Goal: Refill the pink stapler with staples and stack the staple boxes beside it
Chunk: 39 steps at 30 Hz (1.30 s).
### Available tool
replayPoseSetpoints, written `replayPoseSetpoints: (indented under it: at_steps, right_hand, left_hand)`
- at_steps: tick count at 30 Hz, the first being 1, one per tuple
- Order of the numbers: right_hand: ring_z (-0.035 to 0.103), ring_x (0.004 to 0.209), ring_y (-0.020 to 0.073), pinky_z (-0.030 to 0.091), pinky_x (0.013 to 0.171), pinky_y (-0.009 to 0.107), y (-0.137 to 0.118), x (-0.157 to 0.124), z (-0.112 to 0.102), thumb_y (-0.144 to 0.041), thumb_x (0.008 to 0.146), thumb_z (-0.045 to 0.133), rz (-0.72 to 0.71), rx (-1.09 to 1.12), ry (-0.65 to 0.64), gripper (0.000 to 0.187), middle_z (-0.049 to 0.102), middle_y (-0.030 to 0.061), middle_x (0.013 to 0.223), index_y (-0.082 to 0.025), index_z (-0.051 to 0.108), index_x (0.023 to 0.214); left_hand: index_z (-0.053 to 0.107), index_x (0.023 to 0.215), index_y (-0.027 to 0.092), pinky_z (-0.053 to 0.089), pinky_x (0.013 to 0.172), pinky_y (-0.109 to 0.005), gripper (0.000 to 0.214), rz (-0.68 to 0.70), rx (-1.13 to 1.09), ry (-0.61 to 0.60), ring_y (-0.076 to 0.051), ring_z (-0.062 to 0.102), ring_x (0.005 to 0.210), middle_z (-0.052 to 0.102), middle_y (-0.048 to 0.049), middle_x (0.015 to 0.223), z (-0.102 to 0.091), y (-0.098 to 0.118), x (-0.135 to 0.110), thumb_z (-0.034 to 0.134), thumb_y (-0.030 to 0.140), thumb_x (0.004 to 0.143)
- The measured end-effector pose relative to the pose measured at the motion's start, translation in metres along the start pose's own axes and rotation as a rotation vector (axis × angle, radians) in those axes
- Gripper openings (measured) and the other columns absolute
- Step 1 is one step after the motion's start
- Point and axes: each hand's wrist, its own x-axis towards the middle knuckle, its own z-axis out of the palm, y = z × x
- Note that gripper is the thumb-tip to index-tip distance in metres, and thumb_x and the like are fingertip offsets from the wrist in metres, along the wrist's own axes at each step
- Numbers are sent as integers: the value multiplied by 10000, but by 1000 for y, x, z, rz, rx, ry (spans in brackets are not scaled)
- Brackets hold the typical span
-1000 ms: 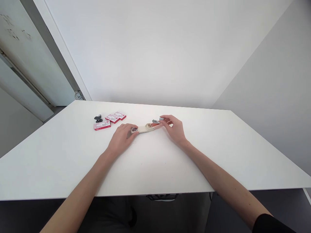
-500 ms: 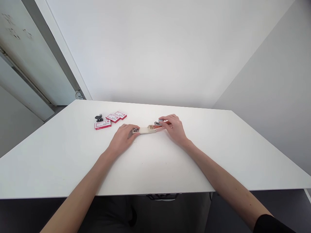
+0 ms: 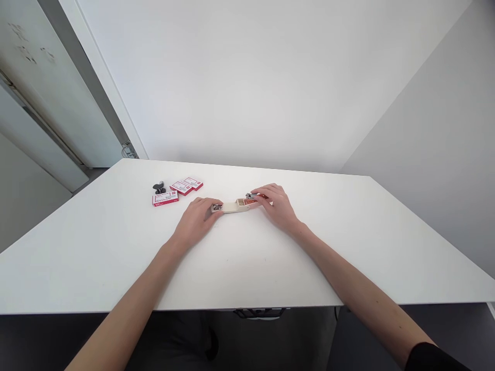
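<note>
An opened-out stapler (image 3: 231,207) lies on the white table, its cream length to the left and a reddish inner part to the right. My left hand (image 3: 198,216) closes its thumb and fingers round the left end, beside the metal plate. At the right part, my right hand (image 3: 276,205) is closed with thumb and index finger at the silver metal magazine (image 3: 251,196). Its fingers cover much of that end, so any small piece between them is hidden.
Several red-and-white small boxes (image 3: 165,198) lie left of the stapler. Next to them is a small black object (image 3: 159,187), perhaps a staple remover. The white table (image 3: 247,268) meets a wall at the back, and its front edge runs close to me.
A small grey piece showing above the magazine at my right fingertips has gone lower or out of sight. My right fingers have come down slightly; my left hand keeps its hold.
</note>
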Motion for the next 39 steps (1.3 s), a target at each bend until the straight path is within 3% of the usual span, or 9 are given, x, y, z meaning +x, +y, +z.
replayPoseSetpoints:
  at_steps: [19,25,30,33,36,39]
  right_hand:
    - [669,1095,277,467,1018,500,-2,-2,3,-327,1133,427,-49,-88,-30,344,813,43,1142,-315,768,1184]
    - [666,1125,274,482,1030,491,1,-2,5,-306,1100,475,100,-14,180,250,812,52,1018,-278,716,1163]
    - [638,1164,297,486,1036,514,0,-1,6,-298,1071,486,138,-12,183,221,794,67,930,-279,705,1104]
    - [607,1218,298,466,1081,536,3,-1,6,-306,1048,509,177,-10,243,201,775,93,1135,-267,679,1148]
    - [614,1235,288,529,1000,497,13,-2,8,-393,1028,542,372,122,293,291,670,126,1396,-259,618,1275]
    - [690,1124,254,574,887,432,26,-3,11,-523,1046,506,488,255,281,371,700,130,1337,-253,594,1286]
  left_hand:
    - [694,1184,261,507,1028,-479,335,-12,5,2,-311,627,1182,763,-70,1197,-2,5,-1,545,510,1017]
    - [696,1176,259,499,1030,-482,313,-12,20,13,-314,625,1185,765,-71,1191,-2,5,-1,556,486,1011]
    - [695,1179,261,496,1029,-484,310,-17,13,8,-309,623,1180,766,-63,1187,-1,4,0,560,480,1007]
    - [698,1174,263,497,1032,-487,311,-24,14,7,-311,621,1190,766,-63,1192,-1,5,0,556,485,1008]
    - [694,1170,264,495,1040,-493,304,-30,17,6,-315,621,1196,767,-67,1194,-2,6,-1,552,478,1008]
    - [678,1195,260,494,1042,-496,315,-35,19,2,-321,618,1201,760,-73,1221,-2,6,-1,551,478,1007]
